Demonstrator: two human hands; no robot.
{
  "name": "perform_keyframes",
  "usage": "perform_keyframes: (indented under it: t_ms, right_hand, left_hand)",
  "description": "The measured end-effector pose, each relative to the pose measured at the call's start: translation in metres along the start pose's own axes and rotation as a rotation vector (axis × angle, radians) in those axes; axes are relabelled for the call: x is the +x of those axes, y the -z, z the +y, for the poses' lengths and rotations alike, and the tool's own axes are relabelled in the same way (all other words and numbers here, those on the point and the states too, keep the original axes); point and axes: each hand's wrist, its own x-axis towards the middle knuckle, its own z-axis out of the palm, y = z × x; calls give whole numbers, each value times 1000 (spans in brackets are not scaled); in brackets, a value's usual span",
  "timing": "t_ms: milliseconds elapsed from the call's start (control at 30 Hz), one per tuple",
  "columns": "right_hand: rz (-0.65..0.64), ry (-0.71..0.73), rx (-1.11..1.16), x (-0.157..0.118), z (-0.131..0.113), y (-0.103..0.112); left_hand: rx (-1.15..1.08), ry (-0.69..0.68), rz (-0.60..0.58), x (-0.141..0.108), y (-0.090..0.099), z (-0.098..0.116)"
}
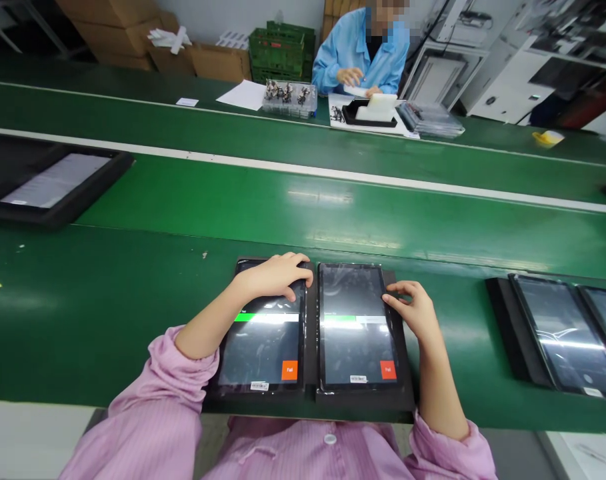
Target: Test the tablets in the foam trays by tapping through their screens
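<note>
Two tablets in clear film lie side by side, screens up, on black holders at the near table edge. Across the top of the left tablet (263,350) reaches my left hand (277,275), its fingers bent over the right edge and its thumb over the screen. My right hand (415,307) holds the right tablet (355,287) by its upper right edge between thumb and forefinger. Each screen is dark with a part-green bar and an orange-red "Fail" box. A small white label is at the bottom of each tablet. The fingertips' undersides are hidden.
More tablets (563,320) rest on a black holder at the right. Another tablet (57,180) lies in a black tray at the far left. Across the green bench (223,200), a person in blue (327,60) handles a white piece near a parts box (300,107).
</note>
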Motion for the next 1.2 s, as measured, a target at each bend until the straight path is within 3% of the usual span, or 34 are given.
perform_keyframes:
  t_ms: [267, 567, 767, 900, 1067, 1200]
  right_hand:
    - [2, -59, 71, 1, -2, -3]
    - [-56, -92, 79, 0, -4, -6]
    - [-184, 68, -105, -10, -11, -14]
    - [-199, 113, -163, -12, -11, -15]
    - [-146, -25, 68, -5, -5, -10]
    - [-109, -100, 139, -3, -4, -11]
  left_hand:
    - [-19, 10, 0, -1, 7, 1]
    - [-71, -20, 31, -2, 2, -6]
    - [-76, -101, -30, -4, -12, -11]
    - [-32, -67, -34, -3, -15, -7]
    - [-164, -83, -40, -7, -2, -18]
    - [-183, 40, -72, -17, 9, -35]
